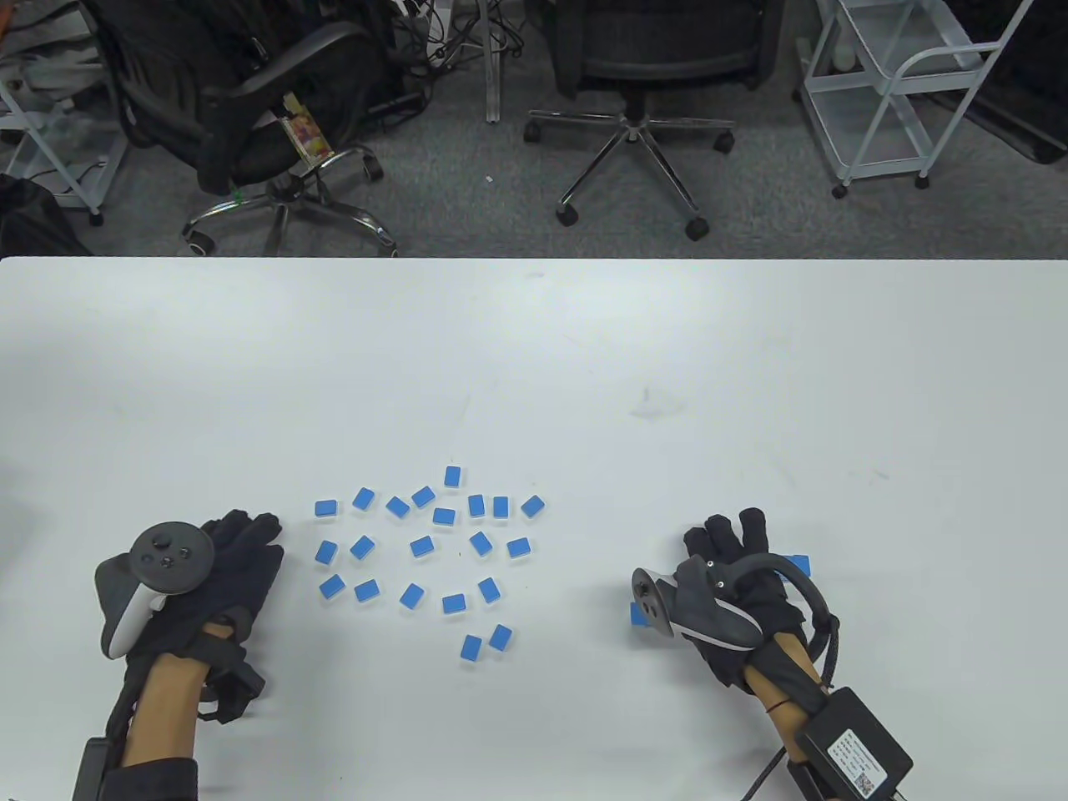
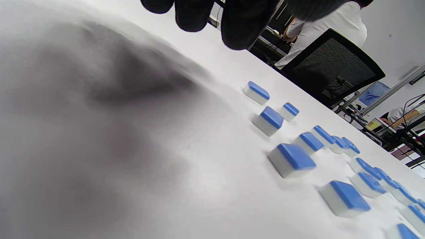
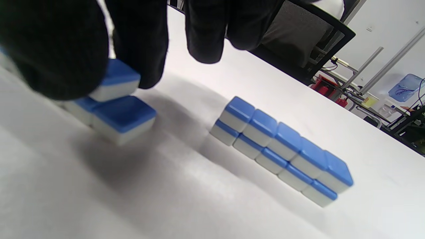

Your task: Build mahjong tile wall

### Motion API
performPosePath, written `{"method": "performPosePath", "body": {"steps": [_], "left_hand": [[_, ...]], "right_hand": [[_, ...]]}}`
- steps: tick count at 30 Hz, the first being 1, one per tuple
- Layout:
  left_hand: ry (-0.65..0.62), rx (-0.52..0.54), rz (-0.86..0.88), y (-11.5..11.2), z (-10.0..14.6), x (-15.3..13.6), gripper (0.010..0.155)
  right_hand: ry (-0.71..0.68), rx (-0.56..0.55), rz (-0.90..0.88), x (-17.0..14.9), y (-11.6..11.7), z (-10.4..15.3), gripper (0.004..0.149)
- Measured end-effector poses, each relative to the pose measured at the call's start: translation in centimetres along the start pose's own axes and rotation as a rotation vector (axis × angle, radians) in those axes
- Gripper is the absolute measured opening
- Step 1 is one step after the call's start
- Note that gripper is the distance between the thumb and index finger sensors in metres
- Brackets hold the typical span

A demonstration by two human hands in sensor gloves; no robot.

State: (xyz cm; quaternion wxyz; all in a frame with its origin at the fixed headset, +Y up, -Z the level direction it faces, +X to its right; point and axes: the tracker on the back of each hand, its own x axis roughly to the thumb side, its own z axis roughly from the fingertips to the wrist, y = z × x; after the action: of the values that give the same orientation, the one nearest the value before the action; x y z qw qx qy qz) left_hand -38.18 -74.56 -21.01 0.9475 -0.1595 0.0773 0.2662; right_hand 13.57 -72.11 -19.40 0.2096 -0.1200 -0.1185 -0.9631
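The left hand (image 1: 221, 567) rests on the white counter (image 1: 534, 359) with its gloved fingers relaxed and holding nothing; in the left wrist view its fingertips (image 2: 237, 28) hang just above the bare surface, apart from any tile. Just to that hand's right, between the two hands, lies the scatter of loose tiles (image 1: 434, 546), all blue side up, none stacked, set at mixed angles with gaps between most of them. The right hand (image 1: 734, 576) sits well to the right of the scatter, palm down with fingers curled. In the right wrist view its thumb and fingers pinch a single tile (image 3: 118, 81), blue back up, held on top of a low row of tiles (image 3: 116, 118) lying directly under the hand; whether the held tile already touches the one beneath it cannot be told. Just beyond that hand's fingers stands a finished piece of wall (image 3: 282, 149): two layers, five tiles long, white faces and blue backs lined up edge to edge, with a clear gap between it and the row under the hand. From the table view only slivers of blue show at either side of the right hand. Past the counter's far edge stand black office chairs (image 1: 642, 50) and a white cart (image 1: 901, 92).
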Motion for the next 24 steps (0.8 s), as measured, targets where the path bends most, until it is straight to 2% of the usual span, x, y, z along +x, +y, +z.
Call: {"method": "performPosePath", "body": {"steps": [13, 17, 21, 24], "left_hand": [[0.001, 0.001, -0.002, 0.0, 0.1, 0.0, 0.065], [0.002, 0.000, 0.000, 0.0, 0.0, 0.0, 0.065], [0.002, 0.001, -0.002, 0.0, 0.0, 0.0, 0.065], [0.006, 0.002, -0.003, 0.0, 0.0, -0.1, 0.065]], "right_hand": [[-0.003, -0.010, 0.002, 0.0, -0.2, 0.2, 0.057], [0.003, -0.002, -0.019, -0.3, -0.4, 0.3, 0.063], [0.005, -0.035, -0.135, -1.4, -1.1, 0.7, 0.067], [0.040, -0.121, -0.204, -2.0, -1.6, 0.8, 0.064]]}}
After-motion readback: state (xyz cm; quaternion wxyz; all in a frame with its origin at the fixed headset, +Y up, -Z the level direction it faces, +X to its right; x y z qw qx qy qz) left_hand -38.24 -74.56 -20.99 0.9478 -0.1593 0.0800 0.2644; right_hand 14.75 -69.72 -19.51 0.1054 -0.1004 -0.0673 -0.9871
